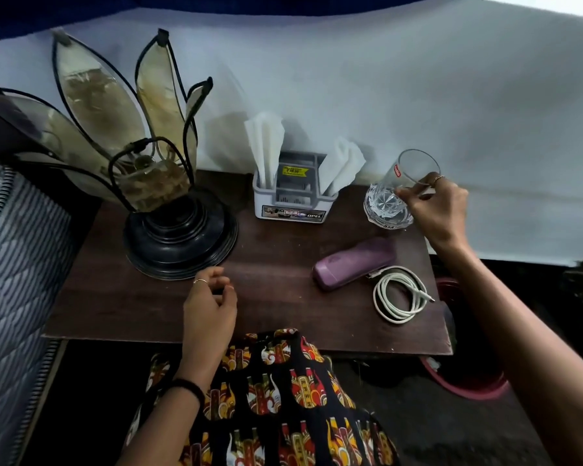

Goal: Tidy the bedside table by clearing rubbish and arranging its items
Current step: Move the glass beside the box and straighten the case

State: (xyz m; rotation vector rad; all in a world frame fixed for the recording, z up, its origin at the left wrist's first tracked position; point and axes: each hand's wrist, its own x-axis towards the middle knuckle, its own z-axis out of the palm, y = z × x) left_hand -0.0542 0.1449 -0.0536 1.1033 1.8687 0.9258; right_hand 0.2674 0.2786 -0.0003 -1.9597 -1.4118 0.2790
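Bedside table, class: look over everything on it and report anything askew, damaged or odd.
The glass is tilted, pinched at its rim by the right hand, base on the table. The purple case lies at a slant. The lamp petals look stained brown.

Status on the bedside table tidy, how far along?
Looks late-stage. Done: no loose rubbish shows on the table; tissues stand in the white holder, and the cable is coiled beside the purple case. In hand: the right hand grips the glass, tilted near the back right corner. Left hand hovers, holding nothing. Left: set the glass upright.
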